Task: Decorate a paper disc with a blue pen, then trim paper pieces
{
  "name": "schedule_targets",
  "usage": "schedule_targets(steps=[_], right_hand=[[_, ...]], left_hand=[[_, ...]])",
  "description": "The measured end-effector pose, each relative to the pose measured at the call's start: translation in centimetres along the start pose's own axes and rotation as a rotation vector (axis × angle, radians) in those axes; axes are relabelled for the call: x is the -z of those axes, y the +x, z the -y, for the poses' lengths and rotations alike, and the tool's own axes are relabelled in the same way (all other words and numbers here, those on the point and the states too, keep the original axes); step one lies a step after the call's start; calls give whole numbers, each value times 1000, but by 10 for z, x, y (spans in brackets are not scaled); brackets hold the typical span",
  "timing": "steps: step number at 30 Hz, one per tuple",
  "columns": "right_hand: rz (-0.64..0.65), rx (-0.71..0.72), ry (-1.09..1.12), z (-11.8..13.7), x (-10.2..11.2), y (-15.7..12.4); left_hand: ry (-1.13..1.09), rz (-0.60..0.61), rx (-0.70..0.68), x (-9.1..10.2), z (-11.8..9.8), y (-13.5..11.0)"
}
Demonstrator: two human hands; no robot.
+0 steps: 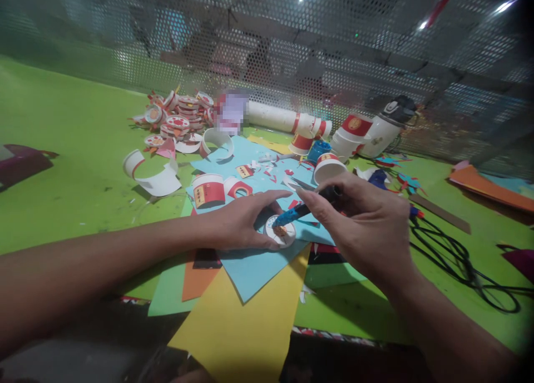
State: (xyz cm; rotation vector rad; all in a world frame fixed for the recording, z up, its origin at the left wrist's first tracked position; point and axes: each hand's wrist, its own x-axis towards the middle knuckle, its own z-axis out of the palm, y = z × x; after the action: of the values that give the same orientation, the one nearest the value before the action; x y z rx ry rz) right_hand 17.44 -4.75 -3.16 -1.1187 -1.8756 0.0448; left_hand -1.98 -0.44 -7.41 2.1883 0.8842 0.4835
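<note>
My left hand (246, 219) is closed around the edge of a small white paper-cup base (287, 237), with thumb and fingers on its left side. The round face bears small blue dots and an orange-brown patch. My right hand (359, 216) grips a pen-shaped tool (292, 215), black at the rear and mottled blue at the front. Its blue tip touches or hovers just over the disc; which one, I cannot tell. Beneath both hands lies light blue paper (250, 271). Scissors (294, 183) rest just beyond, partly hidden by my right hand.
Finished-looking cup-base discs (179, 118) are heaped at the back left. Curled cup strips (152, 177) and a cut red cup (208, 191) lie nearer. A blue jar (319, 150), white mug (381, 132) and black cable (454, 249) are to the right. Yellow paper (246, 322) overhangs the front edge.
</note>
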Motion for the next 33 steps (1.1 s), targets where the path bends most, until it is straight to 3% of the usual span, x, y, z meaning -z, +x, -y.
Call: schedule_targets(steps=[18, 26, 33], right_hand=[[59, 19, -26, -4, -1, 5], [-90, 9, -18, 2, 7, 5], [14, 20, -7, 3, 4, 1]], left_hand=[[-9, -27, -26, -1, 1, 0], [11, -29, 5, -2, 3, -1], [-5, -25, -8, -2, 3, -1]])
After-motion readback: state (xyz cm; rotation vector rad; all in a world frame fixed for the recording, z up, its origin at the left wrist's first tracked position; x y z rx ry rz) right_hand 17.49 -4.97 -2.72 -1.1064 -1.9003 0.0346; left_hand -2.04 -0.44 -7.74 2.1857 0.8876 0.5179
